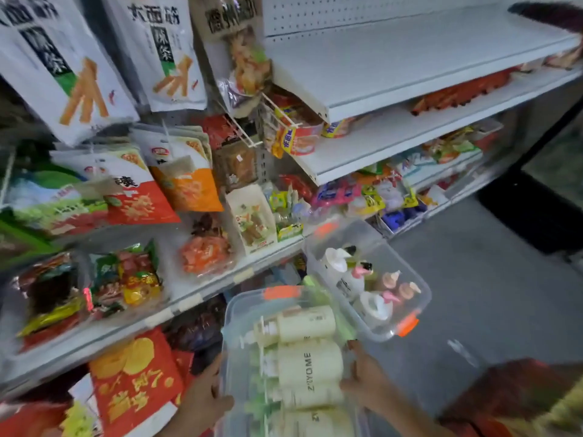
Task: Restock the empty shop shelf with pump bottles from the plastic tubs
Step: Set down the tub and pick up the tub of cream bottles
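Now, hands: left hand and right hand each clasp a side wall of the near tub.
Bottles: cream, lying inside; likely stiff, heavy, smooth, so grasp the body, not the pump.
Far tub: upright bottles.
Shelf: bare, above.

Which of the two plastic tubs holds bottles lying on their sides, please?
The nearer tub, held between the left hand and right hand: its cream bottles lie flat, while those in the farther tub stand upright.
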